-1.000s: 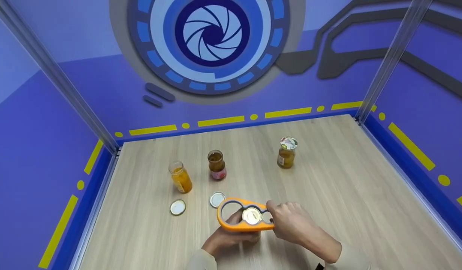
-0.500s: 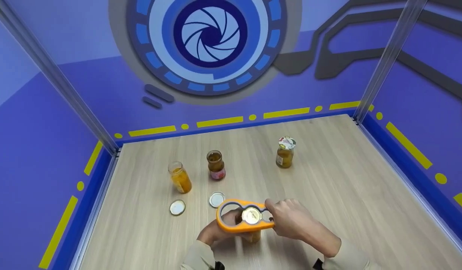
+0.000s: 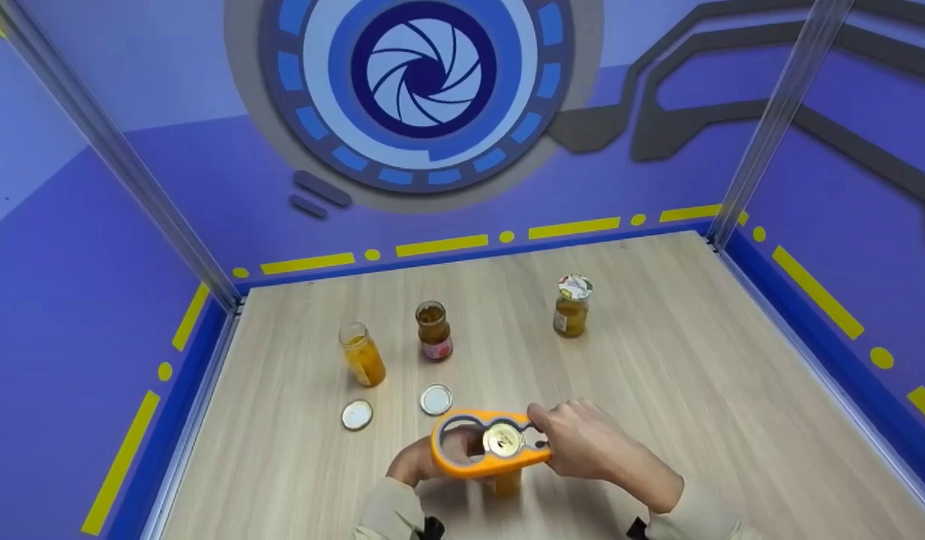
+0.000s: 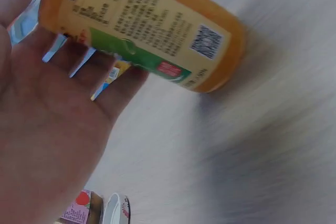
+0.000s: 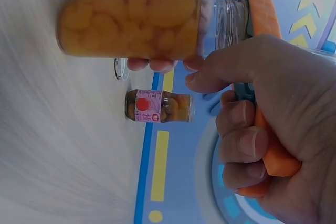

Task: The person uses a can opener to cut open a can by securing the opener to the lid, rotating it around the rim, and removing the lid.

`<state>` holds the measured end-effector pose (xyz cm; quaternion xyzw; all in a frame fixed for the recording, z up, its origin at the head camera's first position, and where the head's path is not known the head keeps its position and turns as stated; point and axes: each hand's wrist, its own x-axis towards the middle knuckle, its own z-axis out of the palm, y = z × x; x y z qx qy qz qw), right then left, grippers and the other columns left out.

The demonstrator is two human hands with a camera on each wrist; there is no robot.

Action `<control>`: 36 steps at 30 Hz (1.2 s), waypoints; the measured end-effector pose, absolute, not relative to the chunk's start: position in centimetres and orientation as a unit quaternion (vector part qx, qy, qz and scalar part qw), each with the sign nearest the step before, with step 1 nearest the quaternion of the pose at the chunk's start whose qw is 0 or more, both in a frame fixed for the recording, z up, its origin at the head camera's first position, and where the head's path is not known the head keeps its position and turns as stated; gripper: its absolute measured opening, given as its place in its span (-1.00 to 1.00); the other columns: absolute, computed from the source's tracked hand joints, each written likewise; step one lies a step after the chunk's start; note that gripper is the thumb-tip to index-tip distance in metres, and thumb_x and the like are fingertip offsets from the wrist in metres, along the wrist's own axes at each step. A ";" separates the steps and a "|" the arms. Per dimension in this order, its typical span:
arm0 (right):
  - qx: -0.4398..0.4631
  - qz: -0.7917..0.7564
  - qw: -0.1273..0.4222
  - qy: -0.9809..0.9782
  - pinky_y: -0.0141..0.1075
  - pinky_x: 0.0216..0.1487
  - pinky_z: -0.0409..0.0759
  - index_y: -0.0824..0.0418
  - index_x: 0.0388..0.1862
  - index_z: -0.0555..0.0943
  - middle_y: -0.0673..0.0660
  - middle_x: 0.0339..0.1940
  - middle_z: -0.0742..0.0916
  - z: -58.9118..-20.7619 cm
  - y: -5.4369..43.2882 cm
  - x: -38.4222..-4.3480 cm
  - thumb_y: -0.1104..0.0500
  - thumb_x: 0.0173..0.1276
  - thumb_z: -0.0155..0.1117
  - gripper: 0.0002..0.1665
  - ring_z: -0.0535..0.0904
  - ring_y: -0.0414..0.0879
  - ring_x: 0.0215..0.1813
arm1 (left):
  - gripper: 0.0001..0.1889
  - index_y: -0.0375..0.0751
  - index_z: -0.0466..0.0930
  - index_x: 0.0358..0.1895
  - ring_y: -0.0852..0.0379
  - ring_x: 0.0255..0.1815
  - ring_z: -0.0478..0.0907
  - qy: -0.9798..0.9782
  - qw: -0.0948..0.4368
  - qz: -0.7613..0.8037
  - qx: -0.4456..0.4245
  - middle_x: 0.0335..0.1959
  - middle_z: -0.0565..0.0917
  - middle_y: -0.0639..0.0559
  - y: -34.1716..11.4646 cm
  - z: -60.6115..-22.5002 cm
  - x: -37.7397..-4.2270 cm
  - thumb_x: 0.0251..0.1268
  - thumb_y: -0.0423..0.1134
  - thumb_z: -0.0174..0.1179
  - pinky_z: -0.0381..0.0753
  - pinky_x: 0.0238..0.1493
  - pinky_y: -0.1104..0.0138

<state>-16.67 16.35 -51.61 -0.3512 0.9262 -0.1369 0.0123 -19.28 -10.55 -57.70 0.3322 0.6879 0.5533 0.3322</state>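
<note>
An orange jar opener [image 3: 462, 471] with a grey-lined inside sits around the gold lid [image 3: 502, 439] of a glass jar of orange fruit [image 3: 507, 484]. My right hand [image 3: 586, 441] grips the opener's handles, the fingers curled round them in the right wrist view. My left hand [image 3: 418, 459] holds the jar near its top from the left, partly hidden under the opener in the head view. The right wrist view shows its fingertips [image 5: 163, 65] along the glass. Facing the left wrist camera is the jar's printed label [image 4: 152, 30].
Farther back stand an open jar of orange fruit [image 3: 364, 361], an open brown jar with a pink label [image 3: 435, 334] and a lidded jar [image 3: 572, 309]. Two loose lids, one left [image 3: 356, 414] and one nearer the middle [image 3: 436, 400], lie on the wooden table [image 3: 657, 337].
The opener and lid have shifted slightly toward me. My left hand has moved a little left around the jar, and more of the jar's lower body shows. My right hand keeps its grip.
</note>
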 end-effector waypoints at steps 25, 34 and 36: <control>-0.237 -0.171 -0.034 0.956 -0.34 -0.57 0.35 0.05 -0.31 0.47 -0.15 -0.61 0.49 -50.1 21.9 -16.1 0.19 0.09 0.58 -0.60 0.33 -0.25 -0.60 | -0.32 -0.06 0.45 0.44 0.11 0.41 0.44 0.677 0.363 0.573 0.286 0.31 0.57 0.16 -10.5 -58.0 -19.1 0.23 -0.40 0.42 0.29 0.48 0.28; -0.205 -0.173 -0.051 0.962 -0.33 -0.54 0.36 0.05 -0.29 0.47 -0.16 -0.61 0.48 -50.0 23.8 -15.7 0.20 0.06 0.60 -0.58 0.33 -0.25 -0.59 | -0.32 0.05 0.50 0.40 0.14 0.39 0.44 0.723 0.315 0.556 0.263 0.27 0.59 0.22 -9.8 -57.2 -20.1 0.18 -0.34 0.44 0.27 0.50 0.04; -0.200 -0.175 -0.050 0.963 -0.33 -0.53 0.37 0.06 -0.28 0.48 -0.16 -0.61 0.48 -50.0 24.0 -15.6 0.21 0.06 0.61 -0.58 0.33 -0.25 -0.58 | -0.34 0.07 0.51 0.38 0.12 0.35 0.47 0.734 0.301 0.553 0.256 0.24 0.60 0.22 -9.7 -57.1 -20.4 0.16 -0.33 0.43 0.32 0.47 0.02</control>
